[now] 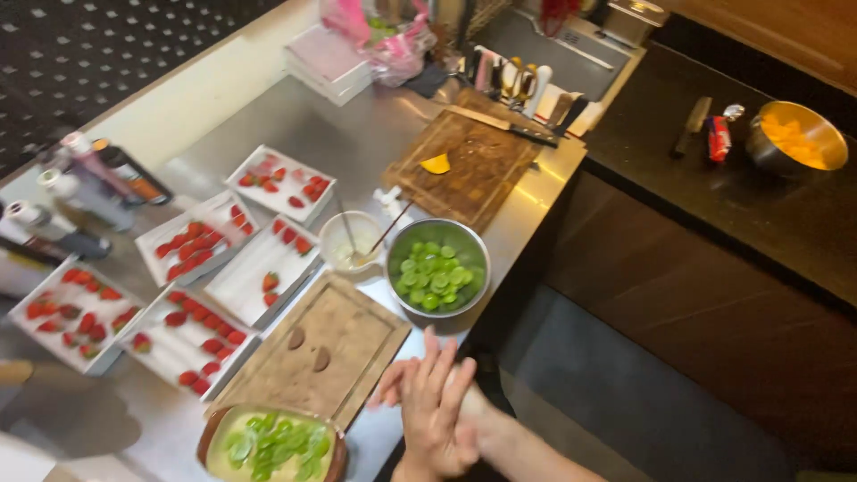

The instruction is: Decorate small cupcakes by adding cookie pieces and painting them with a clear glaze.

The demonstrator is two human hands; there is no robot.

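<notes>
My left hand [439, 412] and my right hand [392, 385] are pressed palm to palm over the near edge of the steel counter [357, 134]. Fingers are stretched out and neither holds anything. Just left of them lies a small wooden board [348, 357] with two dark brown pieces on it. A metal bowl of halved green grapes [437, 268] stands just beyond my fingertips. A brown round dish [272, 446] of pale cream topped with green grape halves sits at the bottom, left of my hands.
Several white trays of strawberries [192, 339] cover the left of the counter, with bottles [85, 192] behind. A small white bowl [348, 241] holds utensils. A large cutting board [469, 161] carries an orange piece and a knife [491, 122]. A metal bowl of orange fruit [796, 134] stands on the black counter.
</notes>
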